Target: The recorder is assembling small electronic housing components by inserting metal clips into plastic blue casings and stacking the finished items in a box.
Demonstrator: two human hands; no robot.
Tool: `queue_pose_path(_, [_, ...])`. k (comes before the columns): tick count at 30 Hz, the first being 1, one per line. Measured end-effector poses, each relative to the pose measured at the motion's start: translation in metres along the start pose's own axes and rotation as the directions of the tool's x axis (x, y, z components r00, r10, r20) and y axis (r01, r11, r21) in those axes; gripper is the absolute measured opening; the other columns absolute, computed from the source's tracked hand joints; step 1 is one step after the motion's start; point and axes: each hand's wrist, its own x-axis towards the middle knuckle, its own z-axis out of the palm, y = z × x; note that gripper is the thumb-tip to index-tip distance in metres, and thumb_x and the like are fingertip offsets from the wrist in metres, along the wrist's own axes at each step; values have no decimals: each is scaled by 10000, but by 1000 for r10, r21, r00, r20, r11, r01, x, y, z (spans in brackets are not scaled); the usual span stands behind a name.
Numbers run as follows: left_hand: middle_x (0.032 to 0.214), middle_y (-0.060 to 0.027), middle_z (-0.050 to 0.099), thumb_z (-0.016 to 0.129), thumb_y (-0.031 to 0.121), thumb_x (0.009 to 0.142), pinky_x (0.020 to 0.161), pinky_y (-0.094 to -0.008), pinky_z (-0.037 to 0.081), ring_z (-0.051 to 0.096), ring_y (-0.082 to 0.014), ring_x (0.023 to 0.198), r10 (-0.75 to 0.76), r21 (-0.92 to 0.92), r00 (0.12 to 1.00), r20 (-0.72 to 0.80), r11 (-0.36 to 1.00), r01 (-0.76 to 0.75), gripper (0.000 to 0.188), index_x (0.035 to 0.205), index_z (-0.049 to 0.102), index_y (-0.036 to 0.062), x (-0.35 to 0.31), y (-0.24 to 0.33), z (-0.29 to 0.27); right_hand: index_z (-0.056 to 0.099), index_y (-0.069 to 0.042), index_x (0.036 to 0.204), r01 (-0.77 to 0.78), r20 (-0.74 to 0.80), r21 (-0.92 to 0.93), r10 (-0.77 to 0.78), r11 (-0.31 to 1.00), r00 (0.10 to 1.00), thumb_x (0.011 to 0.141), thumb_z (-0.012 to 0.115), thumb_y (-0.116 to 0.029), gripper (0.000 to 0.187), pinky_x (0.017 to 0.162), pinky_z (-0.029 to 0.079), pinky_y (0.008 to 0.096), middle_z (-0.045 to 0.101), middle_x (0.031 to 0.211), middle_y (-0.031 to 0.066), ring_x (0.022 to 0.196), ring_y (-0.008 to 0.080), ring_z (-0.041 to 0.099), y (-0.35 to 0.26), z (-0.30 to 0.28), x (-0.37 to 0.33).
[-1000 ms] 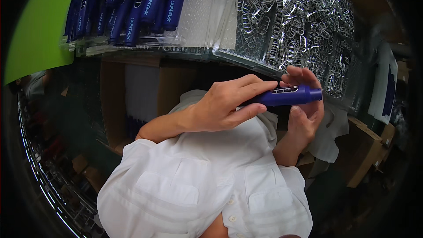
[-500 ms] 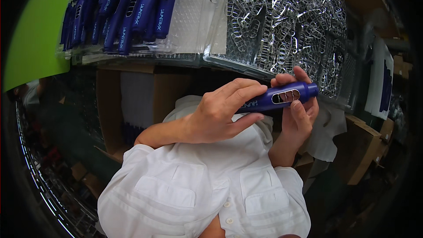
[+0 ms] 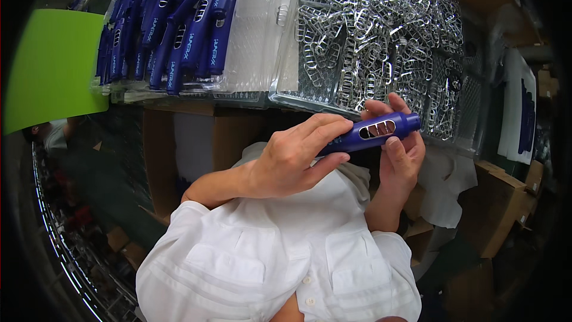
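A dark blue plastic tube (image 3: 353,137) lies slanted across both my hands, in front of my chest. Its narrower stepped end points right, and a silver-rimmed oval window frame (image 3: 378,129) with crossbars sits in its side. My left hand (image 3: 292,156) is wrapped around the left end, which the palm hides. On the right, my right hand (image 3: 404,158) holds the tube near the narrow end, the thumb just below the window and the other fingers partly hidden behind it.
Beyond my hands, a clear plastic tray (image 3: 319,92) is heaped with silver oval frames (image 3: 381,30). At the far left, several similar blue tubes (image 3: 196,30) pile on clear plastic, beside a lime-green sheet (image 3: 53,71). Cardboard boxes (image 3: 494,209) stand at right.
The whole view has shifted slightly, so the trays appear a little lower and further left. Both hands keep hold of the blue tube, with hardly any change in grip.
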Motion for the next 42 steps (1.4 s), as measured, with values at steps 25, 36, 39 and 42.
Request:
queue_pose_path(25, [1168, -184, 715, 401, -23, 988, 1060, -413, 494, 680, -240, 1030, 497, 537, 638, -588, 830, -151, 327, 1162, 675, -56, -35, -23, -165, 651, 35, 1290, -14, -306, -809, -400, 588, 864, 1011, 625, -62, 298, 906, 546, 301, 751, 1129, 125, 1024, 169, 705, -67, -111, 53])
queue_pose_path(36, [1191, -176, 696, 432, 334, 1110, 879, -371, 544, 667, -256, 1065, -377, -430, -208, -903, 781, 452, 472, 1376, 565, -33, -393, -259, -170, 737, -55, 1173, 190, 206, -972, -109, -141, 972, 977, 661, -193, 252, 934, 530, 363, 723, 1168, 132, 1060, 295, 710, -52, -144, 202])
queue_pose_path(39, [1001, -137, 723, 476, 333, 1096, 770, -370, 571, 701, -225, 888, -309, -441, -320, -896, 716, 542, 415, 1223, 658, -18, -488, -276, -167, 682, -35, 1182, 290, 302, -926, -10, -242, 953, 990, 634, -162, 235, 976, 505, 373, 678, 1216, 154, 1125, 325, 654, -47, -203, 221])
queue_pose_path(42, [1000, -138, 765, 499, 341, 1071, 770, -401, 571, 738, -279, 924, -273, -525, -448, -851, 436, 731, 410, 1162, 711, 2, -540, -258, -148, 660, -14, 1279, 340, 338, -940, -127, -6, 932, 1044, 602, -254, 341, 1013, 489, 362, 681, 1256, 143, 1173, 283, 643, -40, -193, 191])
